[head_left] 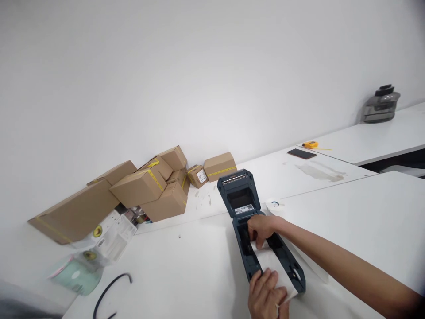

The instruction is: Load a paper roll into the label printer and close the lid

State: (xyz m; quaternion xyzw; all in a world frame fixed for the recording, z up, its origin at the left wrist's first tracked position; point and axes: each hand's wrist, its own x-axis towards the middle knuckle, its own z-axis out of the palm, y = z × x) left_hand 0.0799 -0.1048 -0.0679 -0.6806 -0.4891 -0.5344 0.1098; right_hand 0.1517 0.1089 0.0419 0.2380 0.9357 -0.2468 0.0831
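Note:
A dark blue-grey label printer (246, 252) lies on the white table with its lid (237, 192) swung up. White label paper (270, 261) runs out of its inner bay toward me and over the front edge. My right hand (262, 228) reaches into the bay from the right, its fingers curled down at the paper's far end; the fingertips are partly hidden inside. At the front of the printer, my left hand (265, 294) has its fingers closed over the near end of the paper.
Several cardboard boxes (139, 188) are stacked at the back left. A teal container (78, 274), clear packaging (116, 239) and a curved black cable (108, 288) lie left. Toward the back right are a phone (301, 153), a yellow tape measure (310, 144) and a dark jug (381, 106).

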